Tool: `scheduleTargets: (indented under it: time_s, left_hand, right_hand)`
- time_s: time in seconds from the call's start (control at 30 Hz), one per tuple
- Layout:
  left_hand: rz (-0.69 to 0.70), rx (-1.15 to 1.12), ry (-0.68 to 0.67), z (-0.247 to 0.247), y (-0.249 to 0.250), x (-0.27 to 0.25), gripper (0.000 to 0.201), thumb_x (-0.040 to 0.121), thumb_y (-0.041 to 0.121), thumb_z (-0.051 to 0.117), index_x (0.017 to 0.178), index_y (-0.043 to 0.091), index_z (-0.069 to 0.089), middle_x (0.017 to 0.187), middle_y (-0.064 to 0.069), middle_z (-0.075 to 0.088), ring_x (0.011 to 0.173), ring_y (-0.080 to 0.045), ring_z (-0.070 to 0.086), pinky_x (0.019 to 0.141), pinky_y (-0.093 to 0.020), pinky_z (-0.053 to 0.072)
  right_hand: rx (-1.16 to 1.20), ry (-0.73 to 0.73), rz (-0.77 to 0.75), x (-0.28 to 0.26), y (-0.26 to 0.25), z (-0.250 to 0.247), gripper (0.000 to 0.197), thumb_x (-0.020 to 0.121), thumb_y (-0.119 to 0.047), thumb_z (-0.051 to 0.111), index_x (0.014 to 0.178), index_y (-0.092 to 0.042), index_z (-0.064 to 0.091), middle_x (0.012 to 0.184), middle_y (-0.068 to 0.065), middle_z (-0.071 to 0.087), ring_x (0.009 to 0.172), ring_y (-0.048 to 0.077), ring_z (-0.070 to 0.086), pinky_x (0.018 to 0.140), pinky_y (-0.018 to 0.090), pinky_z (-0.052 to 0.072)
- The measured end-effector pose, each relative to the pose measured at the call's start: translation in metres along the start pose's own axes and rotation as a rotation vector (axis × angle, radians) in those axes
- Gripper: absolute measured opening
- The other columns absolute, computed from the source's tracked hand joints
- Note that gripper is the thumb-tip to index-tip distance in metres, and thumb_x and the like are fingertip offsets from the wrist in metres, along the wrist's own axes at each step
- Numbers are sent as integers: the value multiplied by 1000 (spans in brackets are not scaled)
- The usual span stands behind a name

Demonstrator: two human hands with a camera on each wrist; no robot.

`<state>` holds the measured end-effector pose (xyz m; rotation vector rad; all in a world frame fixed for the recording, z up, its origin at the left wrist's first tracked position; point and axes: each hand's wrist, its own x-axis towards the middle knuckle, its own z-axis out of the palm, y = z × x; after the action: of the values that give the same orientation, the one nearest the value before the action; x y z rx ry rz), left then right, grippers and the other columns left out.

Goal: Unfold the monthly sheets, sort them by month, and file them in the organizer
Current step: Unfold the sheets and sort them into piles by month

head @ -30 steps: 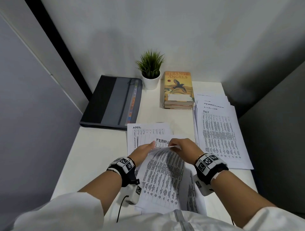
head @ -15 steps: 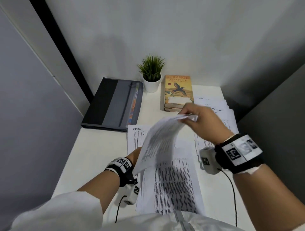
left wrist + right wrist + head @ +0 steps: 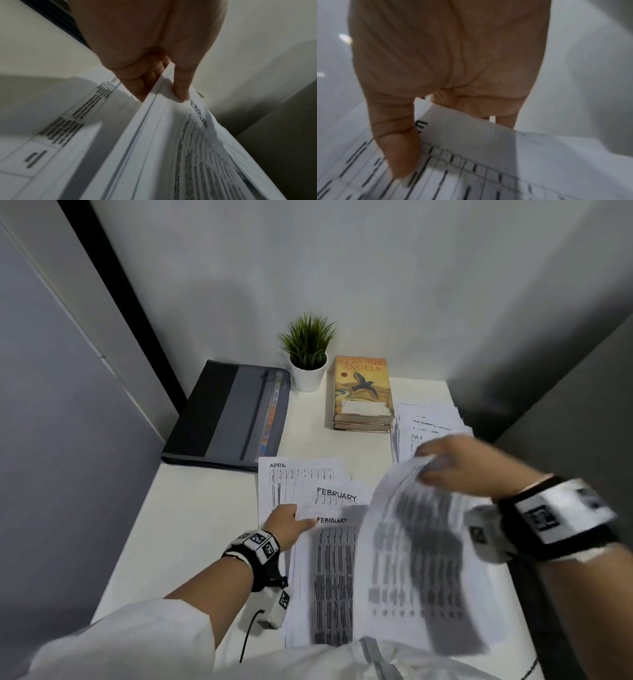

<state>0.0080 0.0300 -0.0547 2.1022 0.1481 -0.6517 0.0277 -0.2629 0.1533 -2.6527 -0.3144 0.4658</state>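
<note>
Motion blur hides the month on right hand's (image 3: 459,465) lifted sheet (image 3: 421,559).

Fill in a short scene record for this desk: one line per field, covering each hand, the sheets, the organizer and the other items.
left hand: pinches the February sheets by a corner
right hand: holds a lifted sheet, blurred, month unreadable
April sheet: flat, partly under February
July pile: right side of desk
organizer: closed, back left
potted plant: beside books

"APRIL", "FEBRUARY", "JULY" atop sheets (image 3: 301,474); "ANGELS" on book (image 3: 363,386) cover.
</note>
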Motion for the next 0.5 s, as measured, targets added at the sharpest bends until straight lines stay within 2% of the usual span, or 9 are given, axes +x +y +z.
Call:
scheduleTargets:
  time_s: [0.07, 0.1, 0.17, 0.27, 0.33, 0.43, 0.5]
  left_hand:
    - [-8, -90, 12, 3, 2, 0, 31, 85, 28, 72, 95, 0, 65, 96, -12, 70, 87, -27, 66, 83, -37, 51]
    - [-11, -121, 26, 4, 3, -2, 34, 82, 27, 75, 98, -2, 66, 99, -14, 72, 93, -30, 68, 86, -40, 52]
    - [-7, -167, 44, 7, 5, -4, 37, 78, 26, 78, 100, -2, 67, 100, -16, 72, 96, -32, 68, 89, -45, 53]
    - [-6, -172, 55, 12, 3, -3, 39, 76, 28, 80, 99, -1, 68, 99, -15, 72, 94, -31, 68, 88, -46, 52]
    - [-10, -200, 46, 13, 2, -3, 33, 76, 28, 80, 98, 5, 70, 96, -9, 74, 92, -27, 69, 88, -44, 55]
    - [-10, -234, 23, 14, 1, -5, 24, 75, 24, 82, 95, 15, 72, 92, 1, 75, 91, -20, 70, 88, -41, 56]
    - [-1, -251, 6, 16, 1, -4, 22, 74, 22, 82, 93, 19, 71, 92, 2, 75, 90, -17, 70, 89, -41, 55]
  right_hand:
    - [-49, -92, -55, 14, 0, 52, 9, 81, -18, 65, 89, -23, 65, 81, -10, 64, 80, 11, 61, 68, 22, 46]
    - [-56, -110, -71, 18, -1, 76, 13, 82, -18, 63, 95, -19, 66, 91, -6, 65, 88, 15, 61, 75, 26, 47]
    - [-11, -109, -81, 24, -1, 118, 17, 85, -17, 61, 101, -18, 67, 102, -4, 66, 94, 15, 62, 82, 29, 49]
    - [47, -101, -100, 24, -2, 163, 11, 86, -16, 62, 95, -21, 66, 100, -8, 67, 90, 11, 63, 77, 24, 52]
    - [28, -56, -132, 21, 1, 181, 11, 83, -15, 63, 90, -23, 66, 101, -10, 66, 92, 11, 62, 71, 17, 46]
    - [53, 13, -166, 14, 7, 197, 11, 80, -13, 64, 87, -22, 65, 120, -9, 61, 105, 12, 59, 75, 25, 49]
    - [64, 53, -172, 13, 10, 203, 12, 80, -12, 64, 88, -20, 65, 129, -9, 56, 109, 12, 57, 77, 25, 49]
